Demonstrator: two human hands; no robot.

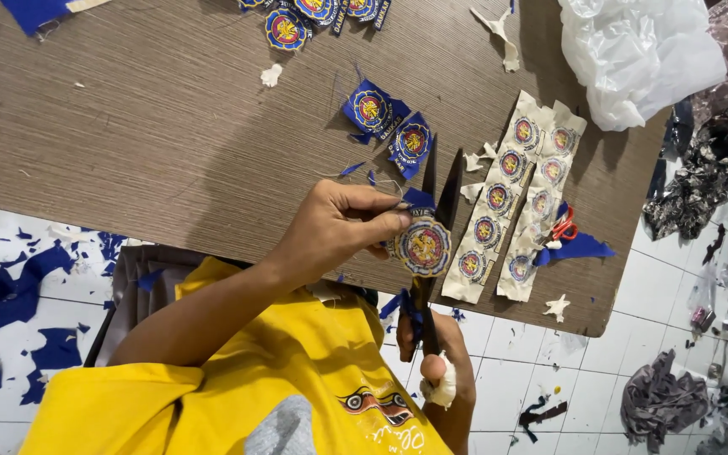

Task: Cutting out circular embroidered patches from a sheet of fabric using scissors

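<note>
Here, I see my left hand (334, 232) pinching a round embroidered patch (425, 247) at its fingertips. My right hand (436, 371), partly hidden, seems wrapped around the scissors (437, 198), whose open blades straddle the patch above the worktop (170, 126).

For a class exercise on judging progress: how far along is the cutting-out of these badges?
Done: trimmed blue badges lie on the table. In hand: the left hand holds a round badge while the right hand works scissors around it. Left: two uncut strips of badges.
</note>
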